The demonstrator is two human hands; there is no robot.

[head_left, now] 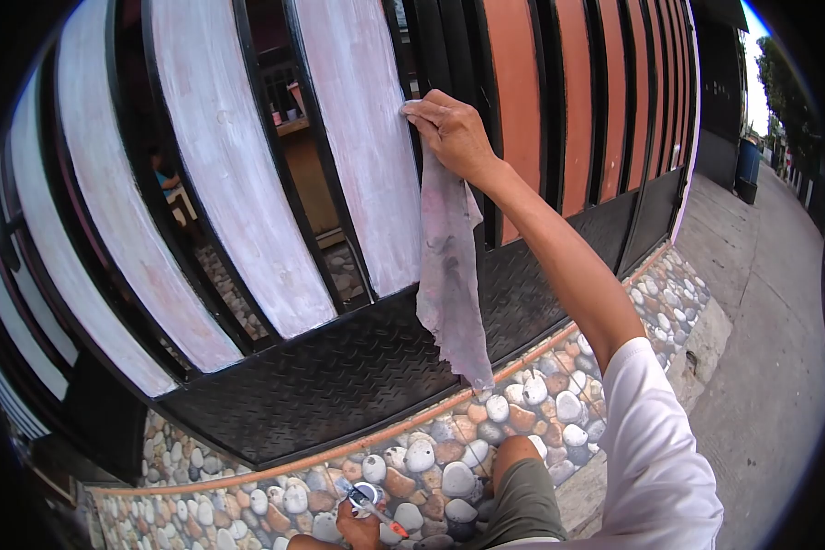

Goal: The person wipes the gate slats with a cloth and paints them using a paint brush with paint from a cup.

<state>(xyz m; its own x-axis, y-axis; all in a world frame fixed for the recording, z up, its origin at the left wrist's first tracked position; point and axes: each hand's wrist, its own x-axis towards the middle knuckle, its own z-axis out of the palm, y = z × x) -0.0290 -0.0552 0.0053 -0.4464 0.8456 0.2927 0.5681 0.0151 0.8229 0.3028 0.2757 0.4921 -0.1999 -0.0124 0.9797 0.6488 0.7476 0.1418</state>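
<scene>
My right hand [449, 133] is closed on a stained, greyish-pink rag [449, 266], pinching its top end against the right edge of a white-painted gate slat [362, 147]. The rest of the cloth hangs down past the black lower panel. Low in the view, near my knee, my left hand [359, 530] is wrapped round a small paint can [367, 496]. A paintbrush with an orange handle end [399, 529] lies across it, partly hidden by my fingers. How much paint is inside cannot be made out.
Orange slats [520, 119] run along the gate to the right. Below them is a black diamond-plate panel [339, 394], then an orange ledge and a pebble-set base [458, 478]. A concrete lane [761, 302] with a blue drum [748, 163] lies to the right.
</scene>
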